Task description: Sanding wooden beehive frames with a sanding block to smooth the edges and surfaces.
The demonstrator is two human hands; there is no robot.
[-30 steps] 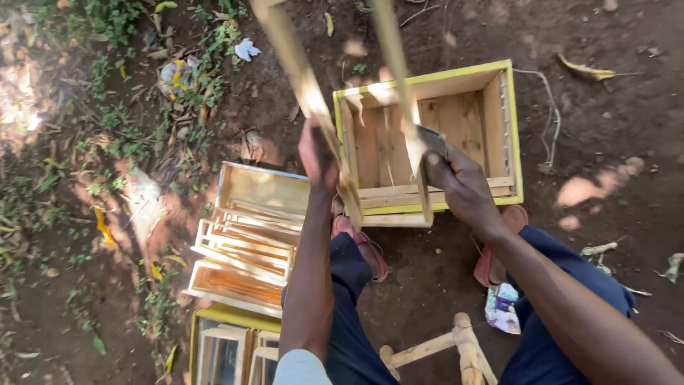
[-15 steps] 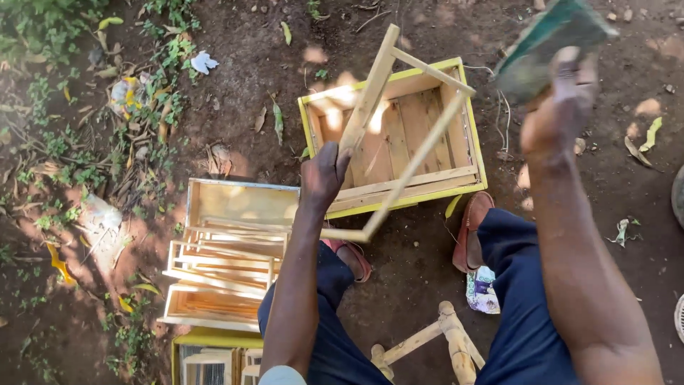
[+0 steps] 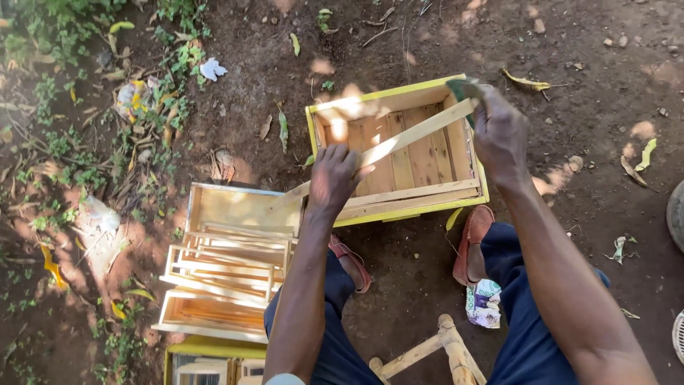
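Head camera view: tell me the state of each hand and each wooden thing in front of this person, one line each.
Left hand: gripping the pale wooden frame bar.
Right hand: pressing a green pad on the bar's far end.
Pale wooden frame bar: tilted, held over the box.
Yellow-rimmed wooden box: open-topped, on the dirt.
Wooden frames: stacked beside it.

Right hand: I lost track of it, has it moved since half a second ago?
Yes. The right hand dropped from above the yellow-edged box to its far right corner.
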